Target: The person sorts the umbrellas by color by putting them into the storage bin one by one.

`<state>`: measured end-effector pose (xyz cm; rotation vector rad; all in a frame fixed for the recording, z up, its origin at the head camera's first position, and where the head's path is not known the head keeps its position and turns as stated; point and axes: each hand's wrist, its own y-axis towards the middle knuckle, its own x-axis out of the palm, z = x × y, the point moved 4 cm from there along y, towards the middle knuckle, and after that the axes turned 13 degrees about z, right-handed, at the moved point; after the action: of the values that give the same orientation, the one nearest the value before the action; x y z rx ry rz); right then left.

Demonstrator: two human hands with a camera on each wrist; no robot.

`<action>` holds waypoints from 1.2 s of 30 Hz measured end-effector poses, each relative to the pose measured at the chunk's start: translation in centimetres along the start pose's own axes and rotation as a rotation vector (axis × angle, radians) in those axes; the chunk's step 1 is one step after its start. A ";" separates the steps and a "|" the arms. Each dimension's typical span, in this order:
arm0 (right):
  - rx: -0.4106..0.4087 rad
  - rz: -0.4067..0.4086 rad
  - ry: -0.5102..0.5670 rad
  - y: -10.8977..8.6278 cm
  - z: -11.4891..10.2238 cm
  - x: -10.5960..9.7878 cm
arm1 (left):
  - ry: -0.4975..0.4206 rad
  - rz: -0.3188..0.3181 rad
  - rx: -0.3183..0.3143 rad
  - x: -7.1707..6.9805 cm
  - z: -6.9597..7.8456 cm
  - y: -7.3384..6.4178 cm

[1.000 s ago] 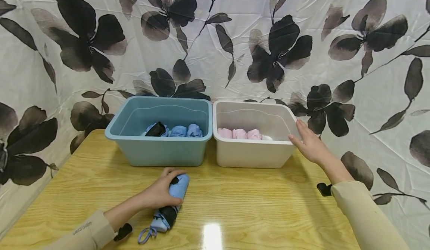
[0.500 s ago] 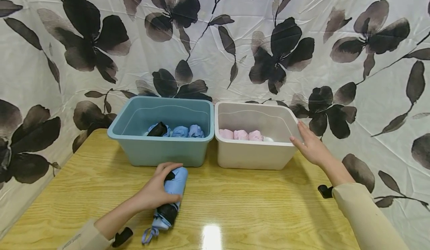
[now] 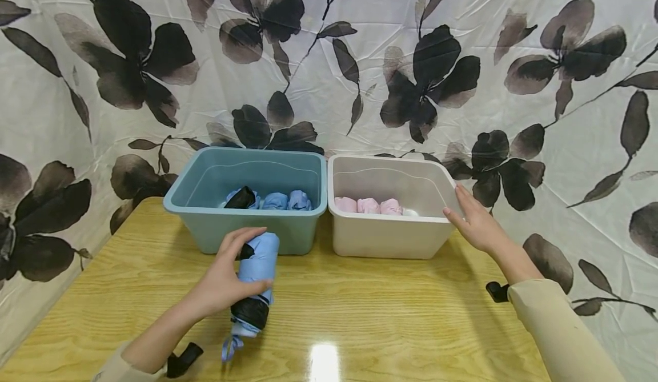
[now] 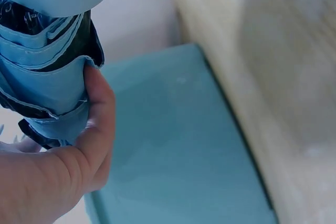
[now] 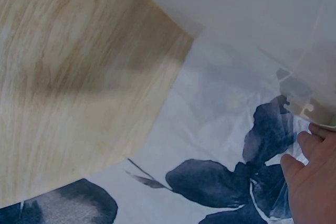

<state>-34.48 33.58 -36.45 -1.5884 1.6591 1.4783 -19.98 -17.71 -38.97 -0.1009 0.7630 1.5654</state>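
My left hand (image 3: 217, 282) grips a folded blue umbrella (image 3: 259, 265) with black patches, holding it tilted in front of the blue bin (image 3: 247, 230). A thin blue wrist strap (image 3: 231, 348) dangles from its lower end. Close up in the left wrist view, my thumb presses the bunched blue cloth (image 4: 47, 87). On the right, my right hand (image 3: 478, 222) rests with spread fingers on the right rim of the off-white bin (image 3: 390, 236). Three rolled blue bundles (image 3: 275, 201) lie in the blue bin, one partly black. Several pink bundles (image 3: 367, 205) lie in the off-white one.
Both bins stand side by side at the back of a wooden table (image 3: 370, 313). A floral cloth (image 3: 329, 62) hangs close behind them. The table's right edge shows in the right wrist view, with the same cloth beyond it.
My left hand has raised the umbrella off the table and brought it toward the blue bin, so its strap now hangs. My right hand stays on the off-white bin's rim.
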 end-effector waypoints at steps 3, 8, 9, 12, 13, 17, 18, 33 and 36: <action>-0.001 0.000 -0.003 0.1 -0.1 0.0 | -0.011 0.035 0.027 -0.9 0.7 0.4; 0.003 -0.002 -0.009 0.1 0.0 -0.1 | -0.022 0.097 0.063 -2.5 2.1 1.4; 0.005 -0.003 -0.010 0.1 0.0 -0.1 | -0.026 0.107 0.063 -2.8 2.4 1.7; 0.011 -0.005 -0.012 0.1 0.1 -0.1 | -0.032 0.131 0.043 -3.8 3.1 2.6; 0.012 -0.005 -0.012 0.1 0.1 -0.1 | -0.031 0.139 0.035 -4.2 3.3 2.9; 0.016 -0.009 -0.011 0.1 0.1 -0.1 | -0.035 0.158 -0.002 -5.6 3.8 4.4; 0.017 -0.010 -0.010 0.0 0.2 0.0 | -0.033 0.163 -0.011 -6.0 3.9 4.8; 0.017 -0.011 -0.007 0.0 0.3 0.1 | 0.074 0.179 -0.135 -10.3 2.9 12.1; 0.013 -0.009 -0.006 0.0 0.1 0.1 | 0.100 0.171 -0.158 -10.9 2.2 13.6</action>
<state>-34.59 33.64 -36.58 -1.5814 1.6533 1.4637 -29.72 -25.22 -26.46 -0.2367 0.7409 1.7933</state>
